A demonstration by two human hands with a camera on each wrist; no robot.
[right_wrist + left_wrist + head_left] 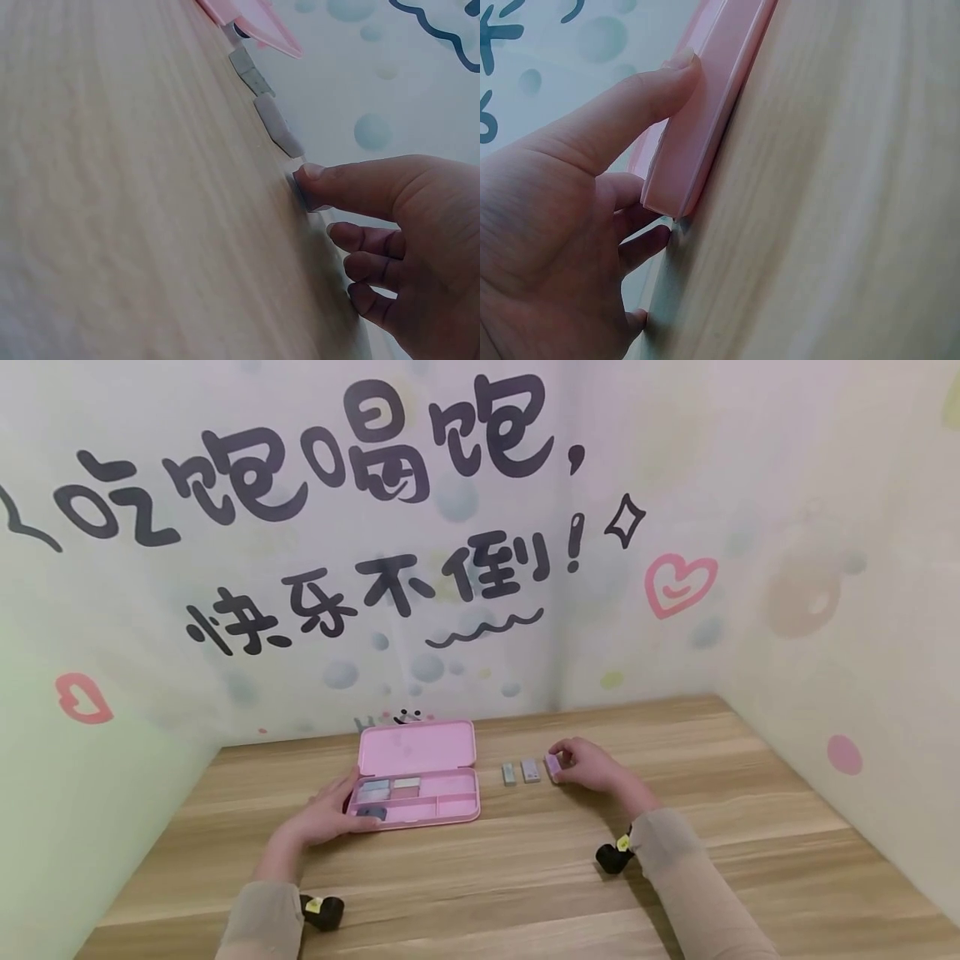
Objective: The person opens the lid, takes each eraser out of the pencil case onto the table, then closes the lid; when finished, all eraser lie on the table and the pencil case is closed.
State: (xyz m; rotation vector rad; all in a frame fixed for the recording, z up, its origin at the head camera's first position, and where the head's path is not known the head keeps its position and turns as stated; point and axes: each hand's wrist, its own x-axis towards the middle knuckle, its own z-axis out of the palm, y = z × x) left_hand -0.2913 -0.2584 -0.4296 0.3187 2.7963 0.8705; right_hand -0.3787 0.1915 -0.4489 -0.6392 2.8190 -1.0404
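Left hand [326,814] gripping the left end of an open pink case [457,786], right hand [592,767] pinching a small pink block [552,767] on the table [480,893] right of it, two other blocks [531,770] between.

Soft, even light fills the bright head view, leaving the printed wall [810,510] pale and slightly hazy, greenish at the left and pinkish above. A shadow runs along the right sleeve [697,881] on the wood-grain tabletop [480,893]. Both wrist views look dimmer and cooler, the wood softly blurred. Darker shadow gathers along the pink pencil case [705,120] and beside the right hand [439,240].
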